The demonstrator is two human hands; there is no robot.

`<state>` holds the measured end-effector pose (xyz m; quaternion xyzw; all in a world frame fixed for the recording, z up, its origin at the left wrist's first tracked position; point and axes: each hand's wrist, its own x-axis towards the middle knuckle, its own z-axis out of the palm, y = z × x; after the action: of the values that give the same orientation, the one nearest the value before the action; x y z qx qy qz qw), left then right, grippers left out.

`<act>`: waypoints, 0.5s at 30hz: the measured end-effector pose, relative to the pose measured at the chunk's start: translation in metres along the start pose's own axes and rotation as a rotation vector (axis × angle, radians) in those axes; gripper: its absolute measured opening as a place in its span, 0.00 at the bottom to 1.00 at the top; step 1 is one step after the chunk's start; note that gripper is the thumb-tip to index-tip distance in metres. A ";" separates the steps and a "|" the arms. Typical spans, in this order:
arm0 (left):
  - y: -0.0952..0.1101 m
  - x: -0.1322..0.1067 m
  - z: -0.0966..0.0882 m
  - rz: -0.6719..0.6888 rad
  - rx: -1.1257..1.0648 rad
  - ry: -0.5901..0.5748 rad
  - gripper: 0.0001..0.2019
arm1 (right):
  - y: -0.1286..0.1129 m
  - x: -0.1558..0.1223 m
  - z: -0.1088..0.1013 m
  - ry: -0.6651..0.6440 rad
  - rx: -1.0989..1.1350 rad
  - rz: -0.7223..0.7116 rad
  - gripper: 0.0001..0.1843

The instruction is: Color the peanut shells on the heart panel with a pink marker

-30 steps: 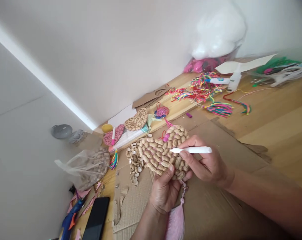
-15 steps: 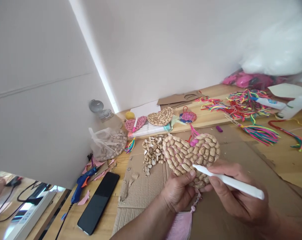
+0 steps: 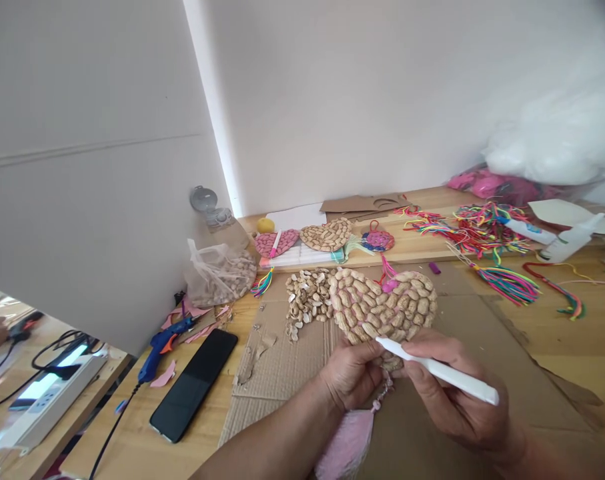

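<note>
A heart covered in peanut shells (image 3: 382, 303) is held up over the cardboard, with a pink loop at its top notch. My left hand (image 3: 355, 373) grips it near its lower tip, thumb on the front. Below that hand hangs a pink tassel (image 3: 349, 440) on a short beaded string. My right hand (image 3: 459, 393) is closed round a white marker pen (image 3: 447, 375), whose tip is at the heart's lower part, close to my left thumb. Whether the tip touches the shells I cannot tell. Behind the heart lies a pile of peanut shells (image 3: 307, 300).
Left of the cardboard (image 3: 262, 393) lie a black phone (image 3: 195, 383), a blue glue gun (image 3: 159, 350) and a bag of peanuts (image 3: 219, 273). At the back are a pink heart (image 3: 277, 243), a plain peanut heart (image 3: 327, 235), coloured cords (image 3: 482, 227) and a purple cap (image 3: 434, 268).
The pen and my right hand have shifted left and slightly down, so the tip is nearer my left thumb. My view has turned slightly. Both hands keep their hold.
</note>
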<state>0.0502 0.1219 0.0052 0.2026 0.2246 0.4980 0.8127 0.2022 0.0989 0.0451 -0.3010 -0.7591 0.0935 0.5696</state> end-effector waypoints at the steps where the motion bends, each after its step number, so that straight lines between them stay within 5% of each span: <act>1: 0.000 0.000 0.000 -0.001 -0.003 -0.004 0.28 | 0.000 0.001 -0.001 -0.004 -0.010 -0.012 0.15; 15: 0.004 0.000 0.008 0.004 -0.006 0.008 0.28 | -0.006 0.008 -0.001 -0.092 -0.017 -0.107 0.19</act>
<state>0.0522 0.1231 0.0139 0.1984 0.2260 0.5013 0.8113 0.1995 0.0989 0.0549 -0.2602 -0.8001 0.0702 0.5360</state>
